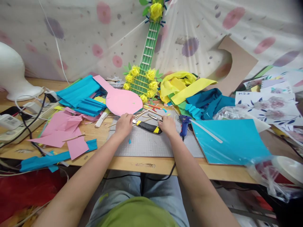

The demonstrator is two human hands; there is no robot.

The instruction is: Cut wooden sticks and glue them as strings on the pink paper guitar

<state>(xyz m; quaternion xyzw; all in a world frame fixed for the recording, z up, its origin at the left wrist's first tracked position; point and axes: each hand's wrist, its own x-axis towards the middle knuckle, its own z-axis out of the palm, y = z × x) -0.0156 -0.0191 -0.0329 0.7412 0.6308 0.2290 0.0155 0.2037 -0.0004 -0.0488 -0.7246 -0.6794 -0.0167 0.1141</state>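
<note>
My left hand rests closed at the lower edge of a pink paddle-shaped cutout; what its fingers hold is hidden. Thin wooden sticks lie just beyond its fingertips. My right hand is curled at the right end of small metal scissors, its fingers seemingly closed on their handles. Between both hands a black and yellow utility knife lies on the grey cutting mat. To the right of my right hand is a blue glue gun.
A green guitar model with yellow paper flowers leans at the back. Blue crepe paper and pink paper lie left. Yellow paper and a blue sheet-covered board are right. A power strip sits far left.
</note>
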